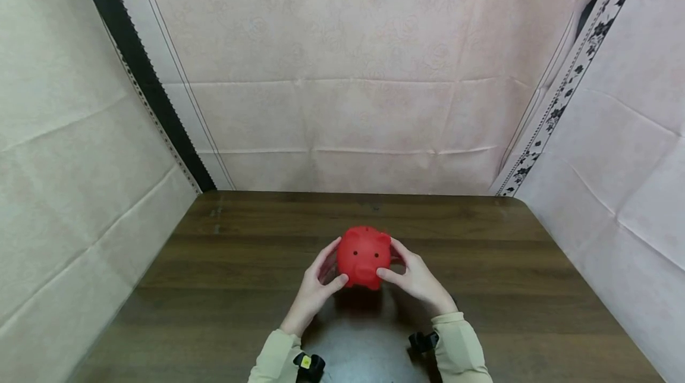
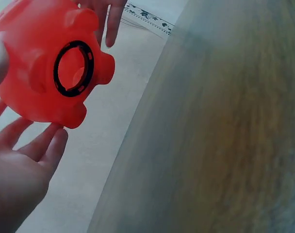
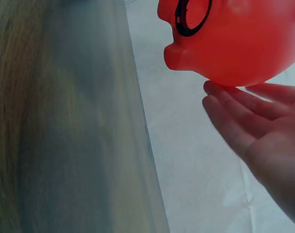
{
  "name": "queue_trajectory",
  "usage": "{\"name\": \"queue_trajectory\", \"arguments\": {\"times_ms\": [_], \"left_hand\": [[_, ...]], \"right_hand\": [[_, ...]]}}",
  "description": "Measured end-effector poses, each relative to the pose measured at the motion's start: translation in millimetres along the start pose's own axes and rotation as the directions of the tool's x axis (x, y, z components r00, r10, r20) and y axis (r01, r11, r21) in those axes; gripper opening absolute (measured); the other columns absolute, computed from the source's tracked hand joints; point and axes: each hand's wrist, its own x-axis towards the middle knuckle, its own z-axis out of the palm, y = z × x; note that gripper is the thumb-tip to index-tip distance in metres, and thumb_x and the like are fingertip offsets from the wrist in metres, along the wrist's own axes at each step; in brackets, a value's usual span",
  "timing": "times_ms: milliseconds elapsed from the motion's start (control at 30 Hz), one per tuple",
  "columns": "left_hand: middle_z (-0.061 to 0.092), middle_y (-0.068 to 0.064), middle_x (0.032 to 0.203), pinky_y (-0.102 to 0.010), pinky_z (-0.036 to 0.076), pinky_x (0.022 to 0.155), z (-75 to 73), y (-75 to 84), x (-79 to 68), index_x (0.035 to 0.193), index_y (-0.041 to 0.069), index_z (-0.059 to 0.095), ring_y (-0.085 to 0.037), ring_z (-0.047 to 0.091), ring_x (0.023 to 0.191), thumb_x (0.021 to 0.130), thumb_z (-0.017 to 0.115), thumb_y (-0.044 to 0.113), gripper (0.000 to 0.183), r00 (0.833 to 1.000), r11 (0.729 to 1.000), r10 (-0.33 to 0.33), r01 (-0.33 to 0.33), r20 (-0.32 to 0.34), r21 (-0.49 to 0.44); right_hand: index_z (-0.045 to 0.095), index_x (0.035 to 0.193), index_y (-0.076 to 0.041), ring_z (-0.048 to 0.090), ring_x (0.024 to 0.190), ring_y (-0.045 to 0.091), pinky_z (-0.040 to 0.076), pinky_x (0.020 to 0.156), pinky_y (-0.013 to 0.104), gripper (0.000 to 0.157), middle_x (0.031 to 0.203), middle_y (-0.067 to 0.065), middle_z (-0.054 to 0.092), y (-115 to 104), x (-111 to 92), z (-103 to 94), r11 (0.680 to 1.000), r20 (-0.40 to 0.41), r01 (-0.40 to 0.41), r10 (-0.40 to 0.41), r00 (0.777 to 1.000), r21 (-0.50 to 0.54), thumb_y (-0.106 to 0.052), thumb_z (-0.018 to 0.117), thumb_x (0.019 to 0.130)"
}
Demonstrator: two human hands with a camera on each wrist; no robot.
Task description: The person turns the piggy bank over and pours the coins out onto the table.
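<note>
A red piggy bank (image 1: 364,257) is held up above the table between both hands, its snout and two black eyes facing the head camera. From the left, my left hand (image 1: 314,288) holds it with the thumb in front and the fingers along its side. On the opposite side, my right hand (image 1: 420,281) grips it the same way, thumb near the snout. Its underside shows in the left wrist view, with stubby feet and a black ring (image 2: 57,73) around a round opening. Part of that ring also appears in the right wrist view, above the fingers (image 3: 230,114).
The brown wood-grain table (image 1: 241,252) lies below the hands. Pale cloth hangs behind it (image 1: 348,115) and on both sides, with a black strip (image 1: 155,91) at left and a floral border (image 1: 567,91) at right. Black straps (image 1: 423,341) sit at the wrists.
</note>
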Motion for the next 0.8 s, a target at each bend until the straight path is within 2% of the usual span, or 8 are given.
{"name": "queue_trajectory", "arguments": {"times_ms": [100, 200, 333, 400, 467, 567, 667, 800], "left_hand": [[0.042, 0.004, 0.153, -0.057, 0.033, 0.113, -0.4, 1.0, -1.0, 0.147, 0.034, 0.038, -0.023, 0.044, 0.138, 0.087, 0.071, 0.016, 0.071, 0.999, 0.998, 0.048, -0.049, 0.016, 0.030], [0.036, 0.005, 0.156, -0.058, 0.033, 0.113, -1.0, 0.2, -1.3, 0.149, 0.031, 0.035, -0.019, 0.043, 0.139, 0.087, 0.071, 0.014, 0.074, 0.992, 0.990, 0.120, -0.122, 0.040, 0.069], [0.028, 0.003, 0.160, -0.046, 0.036, 0.114, -1.6, -1.6, -1.3, 0.150, 0.024, 0.034, -0.004, 0.040, 0.139, 0.086, 0.071, 0.010, 0.076, 0.977, 0.974, 0.204, -0.209, 0.056, 0.093], [0.027, 0.002, 0.161, -0.038, 0.038, 0.114, -1.6, -1.2, -1.1, 0.150, 0.023, 0.035, -0.004, 0.040, 0.139, 0.085, 0.071, 0.009, 0.076, 0.973, 0.968, 0.225, -0.229, 0.053, 0.098], [0.026, 0.002, 0.161, -0.034, 0.038, 0.113, -1.5, -0.2, -0.3, 0.150, 0.023, 0.035, -0.006, 0.039, 0.141, 0.084, 0.072, 0.009, 0.077, 0.974, 0.969, 0.223, -0.227, 0.047, 0.101], [0.026, 0.001, 0.161, -0.032, 0.038, 0.113, -1.5, 1.2, 1.4, 0.150, 0.023, 0.036, -0.017, 0.036, 0.144, 0.083, 0.074, 0.009, 0.078, 0.977, 0.971, 0.210, -0.213, 0.039, 0.106], [0.026, 0.000, 0.161, -0.034, 0.037, 0.114, -1.3, 0.9, 3.0, 0.150, 0.022, 0.036, -0.022, 0.034, 0.145, 0.083, 0.074, 0.008, 0.078, 0.978, 0.973, 0.204, -0.206, 0.038, 0.102], [0.026, 0.002, 0.161, -0.036, 0.038, 0.113, -0.4, -0.5, 3.0, 0.150, 0.023, 0.036, -0.021, 0.035, 0.145, 0.083, 0.074, 0.009, 0.078, 0.978, 0.974, 0.206, -0.208, 0.034, 0.092]], "right_hand": [[0.035, 0.149, -0.022, 0.056, 0.119, 0.031, 0.053, 0.091, 0.049, 0.076, 0.136, 0.011, 0.055, 0.3, -1.3, -2.1, 0.999, 0.000, 0.014, -0.014, 1.000, 0.039, -0.027, 0.074, 0.084], [0.031, 0.150, -0.026, 0.053, 0.125, 0.033, 0.052, 0.095, 0.046, 0.085, 0.143, 0.009, 0.049, -0.4, -2.2, -4.1, 0.996, -0.007, 0.066, -0.066, 0.998, 0.058, -0.024, 0.079, 0.080], [0.029, 0.150, -0.027, 0.049, 0.129, 0.030, 0.050, 0.100, 0.029, 0.092, 0.146, 0.006, 0.045, -2.1, -1.4, -5.1, 0.985, -0.013, 0.151, -0.151, 0.988, 0.080, -0.019, 0.083, 0.075], [0.029, 0.150, -0.026, 0.047, 0.131, 0.029, 0.048, 0.100, 0.023, 0.094, 0.147, 0.004, 0.043, -3.1, -0.4, -4.5, 0.976, -0.011, 0.185, -0.185, 0.983, 0.112, -0.015, 0.083, 0.074], [0.027, 0.150, -0.025, 0.043, 0.134, 0.028, 0.046, 0.102, 0.020, 0.096, 0.149, 0.004, 0.040, -3.6, 1.1, -2.9, 0.968, -0.005, 0.214, -0.216, 0.976, 0.134, -0.011, 0.083, 0.074], [0.024, 0.151, -0.022, 0.039, 0.137, 0.028, 0.042, 0.105, 0.018, 0.098, 0.152, 0.006, 0.036, -3.5, 3.2, -0.2, 0.956, 0.001, 0.254, -0.257, 0.966, 0.146, -0.006, 0.082, 0.074], [0.023, 0.152, -0.020, 0.037, 0.139, 0.024, 0.040, 0.107, 0.018, 0.099, 0.153, 0.008, 0.034, -3.3, 3.5, 2.2, 0.953, -0.007, 0.271, -0.273, 0.962, 0.138, -0.005, 0.082, 0.073], [0.021, 0.152, -0.020, 0.036, 0.140, 0.013, 0.040, 0.107, 0.018, 0.101, 0.155, 0.007, 0.031, -4.4, 2.2, 4.1, 0.947, -0.022, 0.288, -0.288, 0.957, 0.144, -0.004, 0.082, 0.073]]}}
